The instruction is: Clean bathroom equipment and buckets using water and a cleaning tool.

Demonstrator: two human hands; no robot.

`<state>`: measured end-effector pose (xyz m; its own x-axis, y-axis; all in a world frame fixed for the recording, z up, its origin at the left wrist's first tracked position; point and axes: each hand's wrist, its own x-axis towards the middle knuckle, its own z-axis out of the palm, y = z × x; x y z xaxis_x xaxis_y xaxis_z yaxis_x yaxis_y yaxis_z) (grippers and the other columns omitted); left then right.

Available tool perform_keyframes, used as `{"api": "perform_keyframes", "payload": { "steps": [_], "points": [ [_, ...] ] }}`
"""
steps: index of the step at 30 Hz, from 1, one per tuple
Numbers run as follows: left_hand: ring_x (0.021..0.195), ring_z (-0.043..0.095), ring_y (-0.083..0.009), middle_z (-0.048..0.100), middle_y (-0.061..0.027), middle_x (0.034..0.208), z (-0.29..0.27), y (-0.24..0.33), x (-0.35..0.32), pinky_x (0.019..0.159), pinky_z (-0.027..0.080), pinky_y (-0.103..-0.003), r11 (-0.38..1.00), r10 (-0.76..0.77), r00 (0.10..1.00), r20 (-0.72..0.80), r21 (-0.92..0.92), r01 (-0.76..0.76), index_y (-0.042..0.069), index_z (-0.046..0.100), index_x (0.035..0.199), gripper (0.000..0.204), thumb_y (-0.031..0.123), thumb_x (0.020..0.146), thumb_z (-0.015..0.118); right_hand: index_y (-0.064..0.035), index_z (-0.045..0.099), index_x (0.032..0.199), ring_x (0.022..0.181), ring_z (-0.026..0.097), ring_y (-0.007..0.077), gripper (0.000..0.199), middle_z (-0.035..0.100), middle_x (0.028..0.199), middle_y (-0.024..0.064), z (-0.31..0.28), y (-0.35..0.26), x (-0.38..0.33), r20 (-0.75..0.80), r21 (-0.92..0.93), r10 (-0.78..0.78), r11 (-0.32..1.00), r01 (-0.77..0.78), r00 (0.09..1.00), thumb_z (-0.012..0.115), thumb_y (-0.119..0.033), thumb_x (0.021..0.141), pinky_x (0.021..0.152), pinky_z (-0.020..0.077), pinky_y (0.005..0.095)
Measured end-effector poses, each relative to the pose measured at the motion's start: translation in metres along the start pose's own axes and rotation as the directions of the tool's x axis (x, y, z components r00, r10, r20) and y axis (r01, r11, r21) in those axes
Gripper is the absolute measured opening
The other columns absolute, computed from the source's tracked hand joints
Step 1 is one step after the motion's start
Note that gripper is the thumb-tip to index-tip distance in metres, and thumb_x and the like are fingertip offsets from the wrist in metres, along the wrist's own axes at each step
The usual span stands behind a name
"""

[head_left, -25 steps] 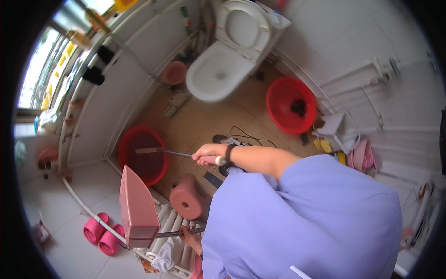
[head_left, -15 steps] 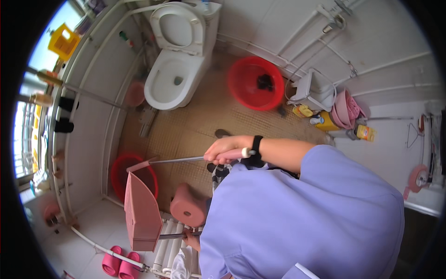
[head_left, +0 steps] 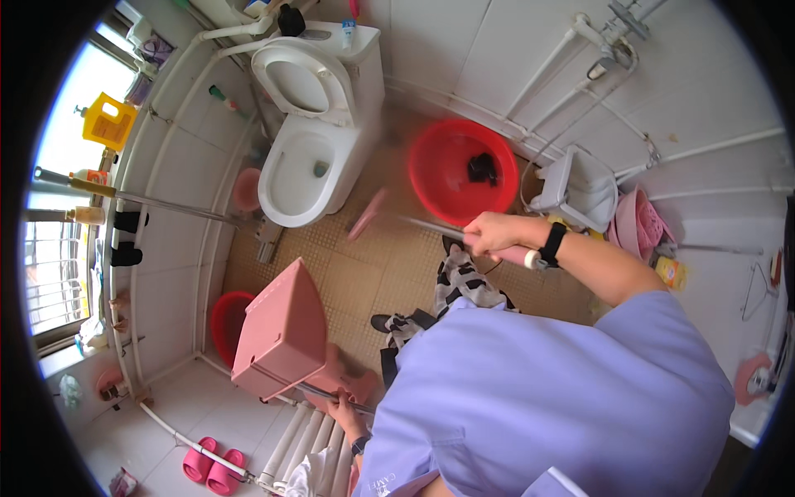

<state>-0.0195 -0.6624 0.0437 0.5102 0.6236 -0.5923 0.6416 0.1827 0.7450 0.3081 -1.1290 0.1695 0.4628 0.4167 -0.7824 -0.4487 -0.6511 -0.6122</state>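
Observation:
A pink broom (head_left: pixel 367 214) with a narrow head and metal shaft is held in my right hand (head_left: pixel 490 234), whose fingers wrap round its pink grip. Its head is over the tan floor between the toilet and a red basin; bristles cannot be made out. Lower left, my left hand (head_left: pixel 342 409) is closed round the metal handle of a pink dustpan (head_left: pixel 280 340). The dustpan is lifted and tilted, partly covering a second red basin (head_left: pixel 228 325) and a pink stool (head_left: pixel 352 383).
The toilet (head_left: pixel 294 184) stands with its lid up. A large red basin (head_left: pixel 431 186) holds something dark. Along the right wall are a white plastic rack (head_left: pixel 577 192) and pink baskets (head_left: pixel 631 224). Pink slippers (head_left: pixel 224 474) lie lower left, beside a white slatted rack (head_left: pixel 286 439).
My right hand has swung the broom head away from the dustpan, rightward to the floor near the toilet. The dustpan has turned and tilted in my left hand. The view has shifted somewhat.

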Motion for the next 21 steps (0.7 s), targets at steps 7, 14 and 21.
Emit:
{"api": "perform_keyframes", "payload": {
  "steps": [7, 14, 21],
  "points": [
    [0.058, 0.051, -0.0107, 0.054, -0.0027, 0.066, 0.127, -0.003, 0.0, 0.053, 0.043, -0.025, 0.993, 0.12, 0.99, 0.08, 0.001, -0.12, 0.005, 0.048, 0.08, 0.017, 0.01, 0.087, 0.063, 0.0007, 0.056, 0.076, 0.052, 0.058, 0.0154, 0.011, 0.056, 0.064, 0.0064, -0.162, 0.037, 0.01, -0.131, -0.055, 0.051, 0.997, -0.059, 0.99, 0.063, -0.006, 0.071, 0.047, 0.0475, 0.0317],
    [0.06, 0.049, -0.0093, 0.054, -0.0027, 0.068, 0.236, 0.058, 0.009, 0.057, 0.041, -0.023, 0.989, 0.143, 0.969, 0.202, -0.006, -0.145, 0.006, 0.049, 0.081, 0.014, 0.007, 0.086, 0.062, -0.0001, 0.055, 0.071, 0.05, 0.055, 0.0149, 0.01, 0.056, 0.063, 0.006, -0.281, 0.061, 0.062, -0.184, 0.047, 0.082, 0.996, -0.074, 0.979, 0.064, -0.003, 0.071, 0.046, 0.0454, 0.0297],
    [0.065, 0.046, -0.0076, 0.053, 0.0018, 0.069, 0.34, 0.064, 0.072, 0.062, 0.04, -0.024, 0.976, 0.109, 0.923, 0.369, 0.137, -0.17, 0.005, 0.055, 0.077, 0.014, 0.011, 0.085, 0.066, -0.0004, 0.057, 0.072, 0.052, 0.053, 0.0127, 0.013, 0.059, 0.066, 0.0065, -0.357, 0.032, 0.087, -0.219, 0.107, 0.158, 0.985, -0.137, 0.963, 0.059, -0.013, 0.076, 0.045, 0.0394, 0.0286]
  ]
}}
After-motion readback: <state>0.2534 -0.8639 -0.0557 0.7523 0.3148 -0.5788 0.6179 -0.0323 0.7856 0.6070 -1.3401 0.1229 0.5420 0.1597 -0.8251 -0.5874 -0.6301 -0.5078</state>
